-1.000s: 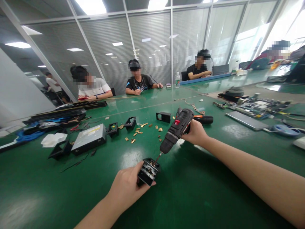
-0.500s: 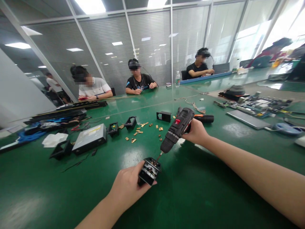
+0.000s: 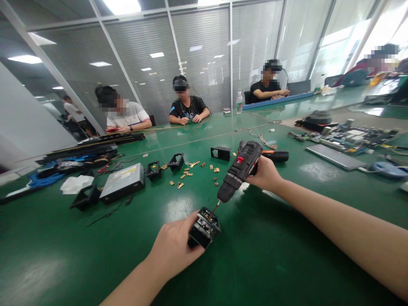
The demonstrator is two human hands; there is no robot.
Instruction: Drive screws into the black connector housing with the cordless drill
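My left hand [image 3: 177, 238] is closed around a small black plastic housing [image 3: 204, 231] with brass-coloured metal parts inside it. The housing is tilted, its inner side facing up. My right hand [image 3: 266, 174] grips the handle of a black cordless drill [image 3: 240, 168] with a red switch. The drill slants down to the left, and its bit [image 3: 216, 208] reaches into the housing; the exact contact point is too small to make out. Several small brass plates [image 3: 187, 172] lie scattered on the green table beyond my hands.
Black plastic frames [image 3: 176, 161] and a silver disc drive [image 3: 123, 182] lie to the left. A black rectangular panel [image 3: 220, 153] stands behind the drill. At right are a silver flat device [image 3: 334, 156] and circuit boards [image 3: 357, 138]. Several people sit across the table [image 3: 270, 263].
The housing has shifted slightly right and turned a little in my left hand. The drill has moved slightly right with it, its bit still at the housing. The whole view has shifted a little.
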